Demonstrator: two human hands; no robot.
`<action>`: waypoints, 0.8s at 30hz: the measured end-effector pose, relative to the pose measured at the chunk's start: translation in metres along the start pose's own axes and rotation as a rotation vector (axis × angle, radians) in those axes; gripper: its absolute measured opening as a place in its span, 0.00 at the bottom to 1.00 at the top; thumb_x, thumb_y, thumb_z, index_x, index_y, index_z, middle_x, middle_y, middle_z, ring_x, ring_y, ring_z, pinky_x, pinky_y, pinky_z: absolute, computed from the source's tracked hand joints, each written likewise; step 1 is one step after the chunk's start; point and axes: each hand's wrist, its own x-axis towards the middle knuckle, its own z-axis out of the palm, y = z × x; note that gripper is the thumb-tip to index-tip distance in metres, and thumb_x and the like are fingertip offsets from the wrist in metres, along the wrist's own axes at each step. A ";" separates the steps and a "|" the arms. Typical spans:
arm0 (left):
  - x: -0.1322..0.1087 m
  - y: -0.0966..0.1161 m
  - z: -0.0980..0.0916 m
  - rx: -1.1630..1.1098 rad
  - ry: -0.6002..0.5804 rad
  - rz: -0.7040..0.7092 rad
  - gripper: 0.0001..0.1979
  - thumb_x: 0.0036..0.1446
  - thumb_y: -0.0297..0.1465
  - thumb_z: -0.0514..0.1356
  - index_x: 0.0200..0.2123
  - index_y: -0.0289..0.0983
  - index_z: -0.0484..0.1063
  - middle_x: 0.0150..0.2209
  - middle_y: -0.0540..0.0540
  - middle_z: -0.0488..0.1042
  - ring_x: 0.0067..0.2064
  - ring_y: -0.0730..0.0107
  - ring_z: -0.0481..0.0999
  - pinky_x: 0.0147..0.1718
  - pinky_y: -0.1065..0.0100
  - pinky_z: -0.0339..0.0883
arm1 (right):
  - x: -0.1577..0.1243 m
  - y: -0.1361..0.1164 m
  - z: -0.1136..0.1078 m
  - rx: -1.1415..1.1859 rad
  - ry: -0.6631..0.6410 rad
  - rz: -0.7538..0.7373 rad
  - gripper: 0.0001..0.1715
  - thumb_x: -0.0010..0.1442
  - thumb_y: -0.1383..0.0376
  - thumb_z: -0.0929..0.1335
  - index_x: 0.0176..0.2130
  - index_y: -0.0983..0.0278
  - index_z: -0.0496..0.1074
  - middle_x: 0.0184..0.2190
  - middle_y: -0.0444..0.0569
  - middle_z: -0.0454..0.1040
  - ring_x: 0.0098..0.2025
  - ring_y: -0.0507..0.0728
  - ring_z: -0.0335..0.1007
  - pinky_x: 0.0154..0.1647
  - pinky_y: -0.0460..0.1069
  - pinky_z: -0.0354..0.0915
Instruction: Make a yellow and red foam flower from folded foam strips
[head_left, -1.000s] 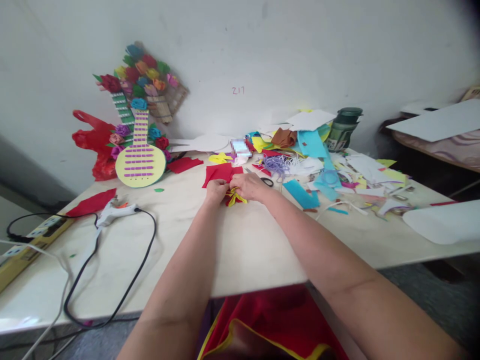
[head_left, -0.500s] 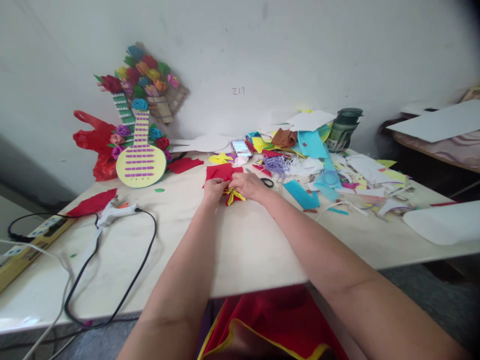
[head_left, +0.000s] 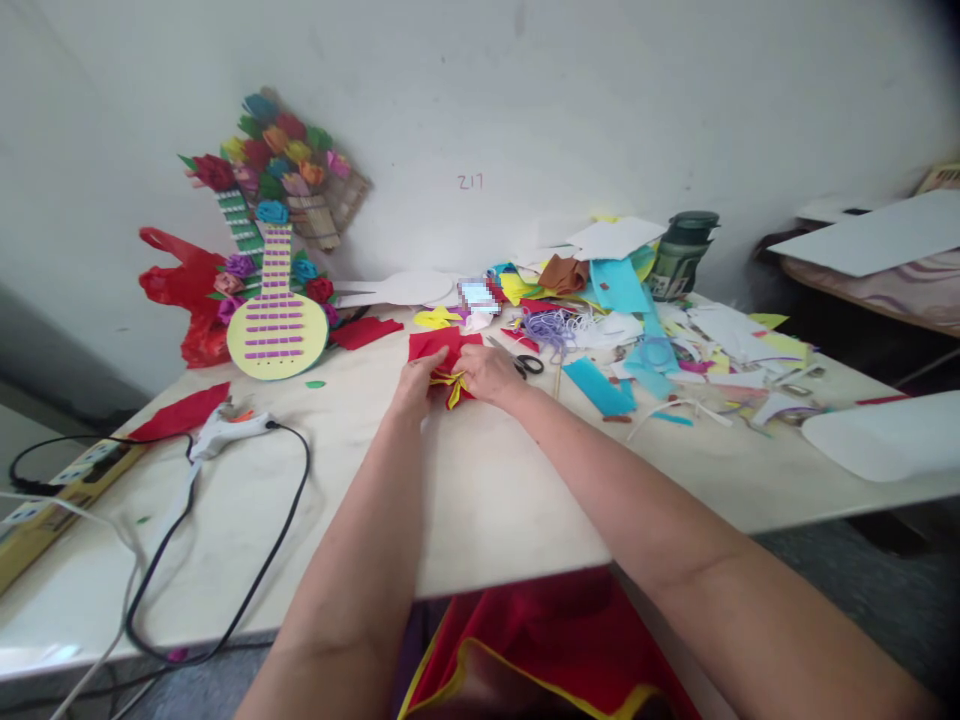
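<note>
Both my hands meet at the middle of the pale table (head_left: 480, 480) on a small red and yellow felt piece (head_left: 450, 384). My left hand (head_left: 414, 381) pinches its left side and my right hand (head_left: 487, 373) pinches its right side, fingers closed. A larger red felt sheet (head_left: 435, 343) lies just behind the piece, partly under my hands. Black-handled scissors (head_left: 525, 362) lie right of my right hand.
A white glue gun (head_left: 221, 430) with a black cord (head_left: 247, 560) lies at left by a power strip (head_left: 52, 480). A yellow guitar-shaped craft (head_left: 277, 330) leans on the wall. Coloured scraps (head_left: 645, 340) and a green jar (head_left: 679, 258) crowd the right.
My hands have shifted slightly left and farther away with the felt piece, which has turned between my fingers. The view has also drifted a little.
</note>
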 end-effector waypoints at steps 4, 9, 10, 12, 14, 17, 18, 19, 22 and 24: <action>-0.004 0.005 0.000 -0.073 -0.127 -0.036 0.24 0.42 0.50 0.60 0.32 0.34 0.71 0.25 0.45 0.73 0.24 0.68 0.72 0.23 0.68 0.65 | 0.001 0.008 0.005 0.141 0.145 0.213 0.16 0.54 0.70 0.62 0.37 0.62 0.78 0.35 0.49 0.75 0.36 0.54 0.68 0.36 0.47 0.60; -0.007 0.002 0.002 0.059 -0.198 0.009 0.19 0.34 0.36 0.69 0.30 0.34 0.70 0.25 0.48 0.73 0.24 0.70 0.73 0.23 0.70 0.65 | 0.003 0.012 0.010 0.198 0.240 0.283 0.15 0.53 0.70 0.62 0.35 0.61 0.77 0.34 0.49 0.75 0.37 0.54 0.68 0.38 0.48 0.61; -0.007 0.001 0.002 0.064 -0.210 0.016 0.18 0.33 0.35 0.69 0.29 0.34 0.69 0.24 0.49 0.72 0.23 0.70 0.72 0.23 0.70 0.65 | 0.003 0.012 0.011 0.201 0.243 0.296 0.16 0.53 0.71 0.62 0.35 0.61 0.77 0.34 0.49 0.75 0.37 0.55 0.68 0.38 0.48 0.61; -0.007 -0.001 0.002 0.045 -0.244 0.034 0.18 0.32 0.33 0.70 0.28 0.34 0.69 0.24 0.50 0.71 0.24 0.71 0.72 0.24 0.69 0.66 | 0.003 0.011 0.011 0.205 0.242 0.324 0.16 0.52 0.70 0.62 0.35 0.62 0.77 0.35 0.49 0.75 0.38 0.55 0.68 0.39 0.48 0.61; -0.007 -0.002 0.002 0.025 -0.272 0.049 0.18 0.32 0.32 0.70 0.30 0.35 0.69 0.25 0.50 0.72 0.25 0.72 0.73 0.25 0.69 0.66 | 0.003 0.010 0.011 0.206 0.240 0.347 0.15 0.53 0.70 0.62 0.35 0.63 0.77 0.35 0.50 0.75 0.38 0.56 0.68 0.40 0.48 0.61; -0.006 -0.002 0.001 0.056 -0.236 0.049 0.17 0.32 0.31 0.69 0.28 0.34 0.69 0.22 0.50 0.71 0.21 0.73 0.70 0.21 0.71 0.63 | 0.003 0.008 0.009 0.231 0.224 0.328 0.14 0.52 0.69 0.63 0.35 0.64 0.77 0.36 0.50 0.76 0.38 0.55 0.69 0.40 0.48 0.61; -0.006 -0.002 0.001 0.069 -0.216 0.045 0.16 0.33 0.31 0.68 0.27 0.33 0.68 0.21 0.50 0.70 0.20 0.74 0.70 0.20 0.72 0.61 | 0.002 0.007 0.007 0.249 0.219 0.303 0.14 0.52 0.69 0.63 0.35 0.64 0.77 0.36 0.50 0.76 0.38 0.55 0.69 0.40 0.48 0.61; -0.006 -0.002 0.000 0.076 -0.199 0.043 0.15 0.33 0.31 0.68 0.26 0.33 0.68 0.20 0.50 0.70 0.19 0.74 0.69 0.19 0.72 0.60 | 0.002 0.006 0.006 0.275 0.222 0.276 0.13 0.51 0.68 0.64 0.35 0.64 0.76 0.36 0.49 0.76 0.37 0.55 0.69 0.40 0.48 0.61; -0.005 -0.002 -0.004 0.070 -0.203 0.051 0.15 0.33 0.31 0.67 0.28 0.34 0.69 0.22 0.49 0.72 0.20 0.72 0.70 0.18 0.73 0.59 | 0.001 0.010 0.001 0.412 0.288 0.273 0.14 0.54 0.63 0.63 0.35 0.64 0.76 0.35 0.47 0.76 0.36 0.54 0.69 0.40 0.47 0.61; -0.005 -0.002 -0.006 0.070 -0.227 0.070 0.17 0.34 0.32 0.67 0.31 0.34 0.70 0.24 0.48 0.73 0.21 0.72 0.72 0.18 0.73 0.60 | 0.003 0.017 -0.001 0.519 0.358 0.382 0.17 0.56 0.58 0.61 0.35 0.63 0.75 0.32 0.46 0.76 0.35 0.54 0.69 0.38 0.47 0.62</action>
